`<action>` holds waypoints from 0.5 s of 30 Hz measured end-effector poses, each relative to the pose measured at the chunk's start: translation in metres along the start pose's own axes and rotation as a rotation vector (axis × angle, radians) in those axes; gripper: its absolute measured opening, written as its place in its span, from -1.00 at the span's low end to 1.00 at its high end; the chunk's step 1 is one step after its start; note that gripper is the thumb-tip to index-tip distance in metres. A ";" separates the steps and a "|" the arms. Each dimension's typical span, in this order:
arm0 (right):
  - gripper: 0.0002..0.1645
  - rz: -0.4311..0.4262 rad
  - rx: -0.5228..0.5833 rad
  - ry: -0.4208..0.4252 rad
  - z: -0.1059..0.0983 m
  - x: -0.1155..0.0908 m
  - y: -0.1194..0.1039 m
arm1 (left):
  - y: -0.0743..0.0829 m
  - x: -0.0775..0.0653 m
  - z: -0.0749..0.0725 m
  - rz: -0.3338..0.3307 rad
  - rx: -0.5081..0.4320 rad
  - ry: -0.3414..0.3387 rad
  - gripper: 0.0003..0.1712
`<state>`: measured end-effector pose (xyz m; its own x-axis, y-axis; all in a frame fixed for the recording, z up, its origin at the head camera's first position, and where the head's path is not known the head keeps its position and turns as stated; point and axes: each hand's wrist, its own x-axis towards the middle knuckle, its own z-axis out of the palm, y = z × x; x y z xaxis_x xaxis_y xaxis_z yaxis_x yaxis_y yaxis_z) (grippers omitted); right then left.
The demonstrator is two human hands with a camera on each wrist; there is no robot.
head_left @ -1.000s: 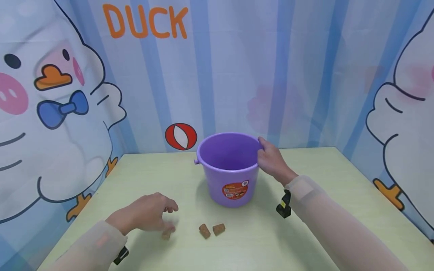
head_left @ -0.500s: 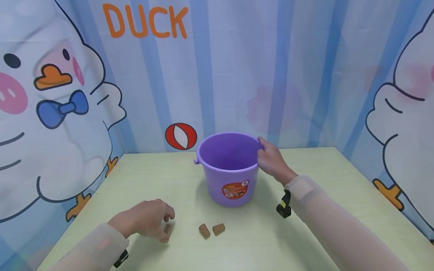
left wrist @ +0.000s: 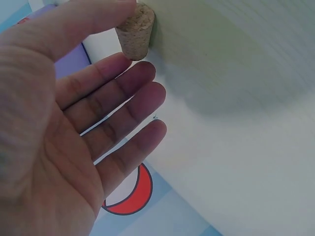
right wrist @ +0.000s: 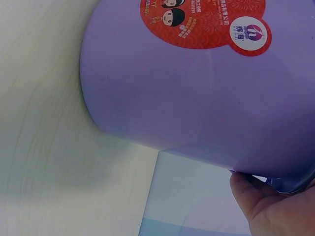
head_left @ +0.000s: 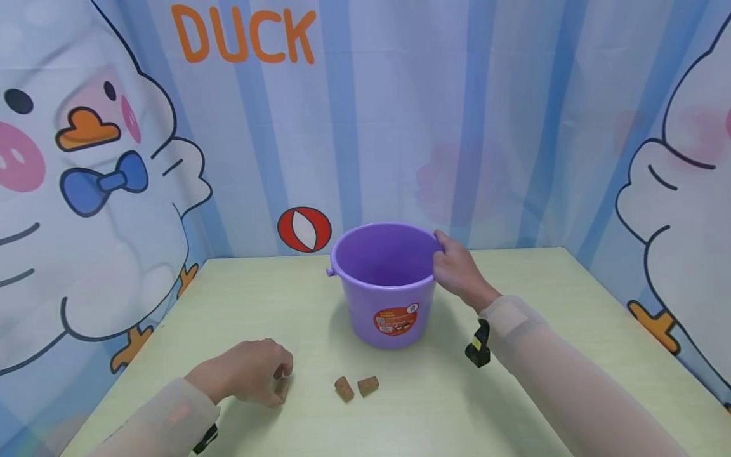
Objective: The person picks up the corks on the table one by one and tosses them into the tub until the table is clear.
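My left hand (head_left: 251, 371) is low over the table at the left, with a small tapered cork stopper (left wrist: 135, 42) between its thumb and index fingertip. In the left wrist view the thumb lies on the cork's wide end and the index fingertip meets its narrow end; the other fingers are extended and apart. My right hand (head_left: 459, 266) grips the right side of a purple bucket (head_left: 388, 298) at its rim. The bucket stands upright, with a red label on its front. Two more corks, a left one (head_left: 344, 389) and a right one (head_left: 368, 386), lie in front of it.
The pale table (head_left: 514, 381) ends at the back against a blue striped curtain (head_left: 388, 127) printed with ducks, a ball and the word DUCK. A small knob (head_left: 331, 273) sticks out from the bucket's left rim.
My left hand has come down slightly, and its thumb and index finger have closed in on the cork. The right hand and bucket have stayed in place, as have the other two corks.
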<state>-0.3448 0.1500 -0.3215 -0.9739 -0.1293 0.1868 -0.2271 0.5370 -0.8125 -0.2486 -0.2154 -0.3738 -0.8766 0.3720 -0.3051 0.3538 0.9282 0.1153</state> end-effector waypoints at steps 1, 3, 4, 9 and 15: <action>-0.25 0.000 0.001 -0.001 0.000 0.000 0.000 | 0.000 0.000 0.000 0.001 -0.003 -0.002 -0.67; -0.25 0.000 0.004 -0.002 0.000 0.000 0.000 | 0.001 0.001 0.000 0.001 -0.009 -0.006 -0.69; -0.25 0.000 0.005 -0.001 0.000 0.000 0.000 | 0.001 0.001 0.000 0.001 -0.013 -0.008 -0.70; -0.25 -0.002 0.009 0.000 0.000 -0.001 0.001 | 0.001 0.003 0.002 -0.007 -0.015 -0.012 -0.75; -0.25 0.002 0.010 0.000 0.000 0.000 0.000 | -0.001 0.003 0.003 -0.008 -0.004 -0.003 -0.77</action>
<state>-0.3448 0.1496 -0.3212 -0.9744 -0.1276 0.1850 -0.2246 0.5286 -0.8186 -0.2503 -0.2159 -0.3779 -0.8786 0.3642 -0.3089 0.3450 0.9313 0.1166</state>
